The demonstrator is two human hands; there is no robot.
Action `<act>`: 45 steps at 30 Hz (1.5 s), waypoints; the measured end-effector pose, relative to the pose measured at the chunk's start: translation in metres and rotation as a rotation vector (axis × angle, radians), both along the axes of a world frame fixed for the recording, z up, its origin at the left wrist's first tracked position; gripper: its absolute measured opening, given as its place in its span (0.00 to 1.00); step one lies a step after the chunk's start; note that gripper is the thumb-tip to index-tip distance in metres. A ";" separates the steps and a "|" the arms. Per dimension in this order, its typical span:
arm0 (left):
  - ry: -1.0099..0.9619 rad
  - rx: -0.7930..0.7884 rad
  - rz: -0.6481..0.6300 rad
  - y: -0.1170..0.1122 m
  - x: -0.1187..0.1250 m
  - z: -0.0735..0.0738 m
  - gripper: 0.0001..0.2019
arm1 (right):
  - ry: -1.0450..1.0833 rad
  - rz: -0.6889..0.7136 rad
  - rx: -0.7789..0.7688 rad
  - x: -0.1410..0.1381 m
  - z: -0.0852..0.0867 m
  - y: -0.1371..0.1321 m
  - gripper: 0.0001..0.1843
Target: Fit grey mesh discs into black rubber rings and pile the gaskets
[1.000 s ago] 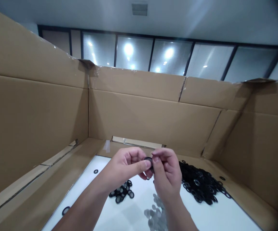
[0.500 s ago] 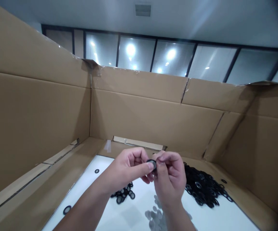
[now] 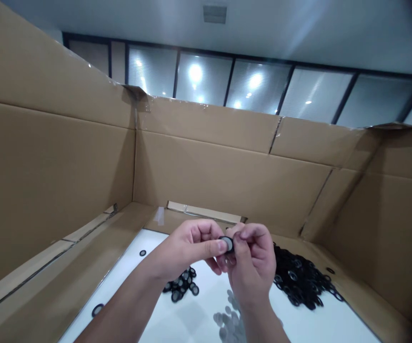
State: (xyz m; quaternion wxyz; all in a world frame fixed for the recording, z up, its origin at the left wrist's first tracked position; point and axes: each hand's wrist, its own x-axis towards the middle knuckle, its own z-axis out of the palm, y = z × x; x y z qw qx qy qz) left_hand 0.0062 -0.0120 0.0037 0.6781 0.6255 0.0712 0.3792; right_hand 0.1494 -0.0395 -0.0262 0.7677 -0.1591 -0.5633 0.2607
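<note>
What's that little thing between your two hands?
The head view shows a black ring with a grey centre, pinched between your left hand and right hand.

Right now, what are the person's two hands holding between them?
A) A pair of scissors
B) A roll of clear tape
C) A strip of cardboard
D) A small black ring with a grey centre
D. The left hand and right hand pinch a small black ring with a grey centre between their fingers, and it resembles the heap of black rings beyond them.
</note>
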 end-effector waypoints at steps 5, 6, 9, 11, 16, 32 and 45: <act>0.030 0.010 0.019 0.000 -0.002 0.000 0.11 | -0.098 -0.134 0.071 0.000 0.001 -0.007 0.05; 0.043 0.019 0.038 -0.001 -0.003 0.001 0.11 | -0.133 -0.140 0.063 0.001 0.001 -0.008 0.05; 0.103 0.035 0.077 -0.002 -0.008 0.004 0.12 | -0.292 -0.138 0.024 0.007 0.002 -0.009 0.08; 0.145 0.032 0.094 -0.002 -0.011 0.007 0.15 | -0.404 -0.156 0.006 0.012 0.003 -0.009 0.09; 0.200 0.017 0.141 -0.001 -0.015 0.010 0.18 | -0.481 -0.152 -0.049 0.016 0.005 -0.008 0.09; 0.121 0.092 0.163 0.008 -0.018 0.005 0.11 | -0.432 -0.144 -0.040 0.016 0.006 0.002 0.09; 0.129 0.126 0.183 0.008 -0.014 0.005 0.14 | -0.669 -0.304 0.056 0.026 0.019 0.001 0.14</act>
